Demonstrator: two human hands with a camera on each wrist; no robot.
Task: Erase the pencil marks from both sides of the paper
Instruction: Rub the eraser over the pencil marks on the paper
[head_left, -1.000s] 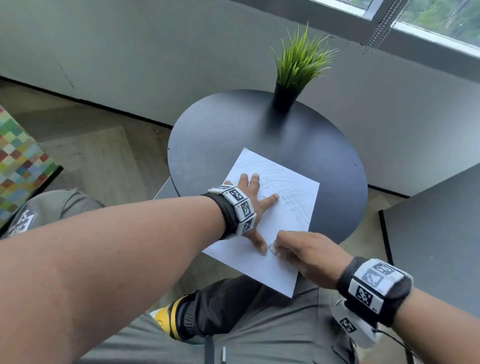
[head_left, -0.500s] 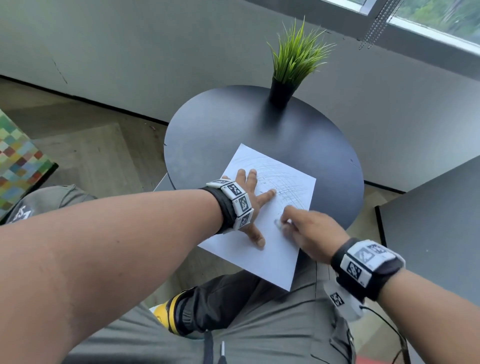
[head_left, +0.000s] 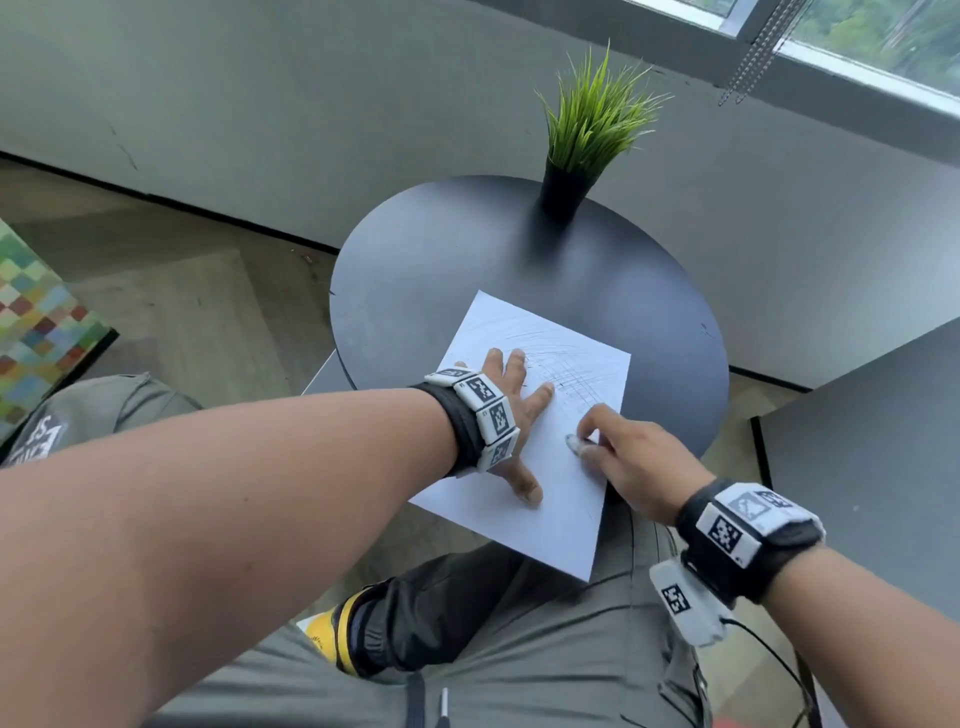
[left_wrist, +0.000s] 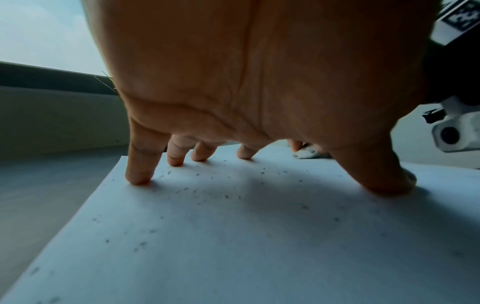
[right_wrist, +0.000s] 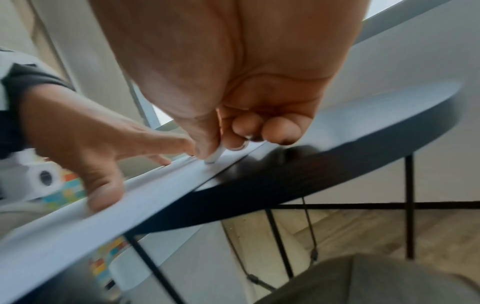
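A white sheet of paper (head_left: 561, 499) lies on the round dark table (head_left: 447, 280), its near corner hanging over the table's front edge. Pencil hatching (head_left: 576, 376) covers the sheet's far right part. My left hand (head_left: 511, 410) presses flat on the paper with straight, spread fingers (left_wrist: 137, 174). Dark eraser crumbs (left_wrist: 226, 196) dot the paper (left_wrist: 233, 246) under the palm. My right hand (head_left: 623, 457) pinches a small white eraser (head_left: 571, 442) between thumb and fingers and holds its tip (right_wrist: 214, 157) on the sheet near the right edge.
A potted green grass plant (head_left: 582, 135) stands at the table's far edge, below the window. A second dark tabletop (head_left: 872, 457) lies to the right. My grey-trousered legs (head_left: 519, 654) sit under the table's near edge, with thin black table legs (right_wrist: 409, 205) beyond.
My right hand slid the eraser from the paper's near middle, by the left thumb, up and rightward toward the hatching, then back a little toward the left. The left hand stayed pressed in place.
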